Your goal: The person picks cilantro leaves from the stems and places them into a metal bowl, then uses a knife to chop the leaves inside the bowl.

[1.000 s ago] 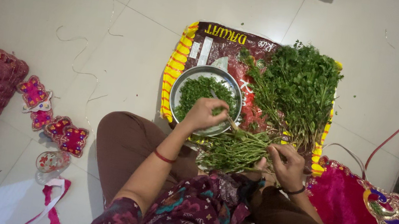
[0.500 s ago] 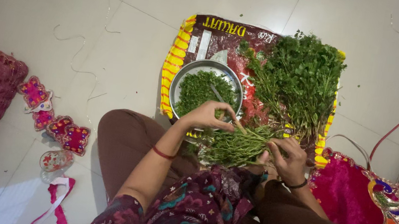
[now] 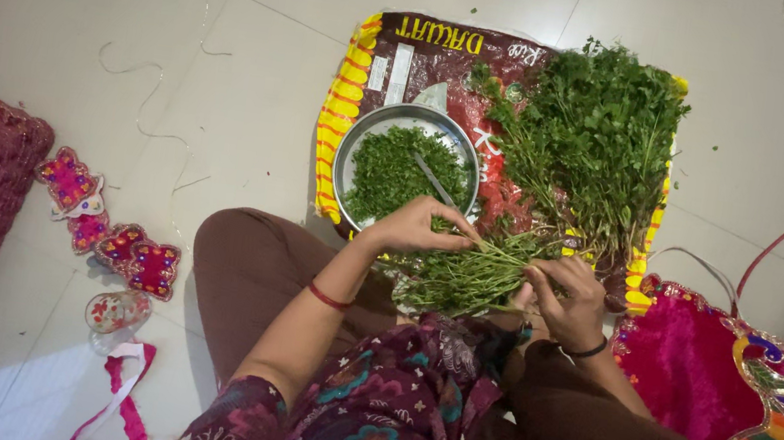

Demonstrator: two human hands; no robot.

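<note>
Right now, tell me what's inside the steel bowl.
The steel bowl holds plucked green leaves with a thin metal utensil lying across them. The bottom under the leaves is hidden.

A printed plastic sack [image 3: 414, 52] lies flat on the tiled floor [image 3: 136, 15] at twelve o'clock from the seated person. On its nine o'clock half sits a round steel bowl [image 3: 353, 149] holding chopped green leaves [image 3: 389, 169]. At three o'clock of the bowl lies a heap of leafy green stalks [image 3: 595, 136]. At six o'clock of the bowl, a small bundle of green stems [image 3: 470, 276] lies between the left hand [image 3: 416, 225] and right hand [image 3: 568, 299]. An embroidered cushion [image 3: 723, 385] lies at four o'clock of the sack.
</note>
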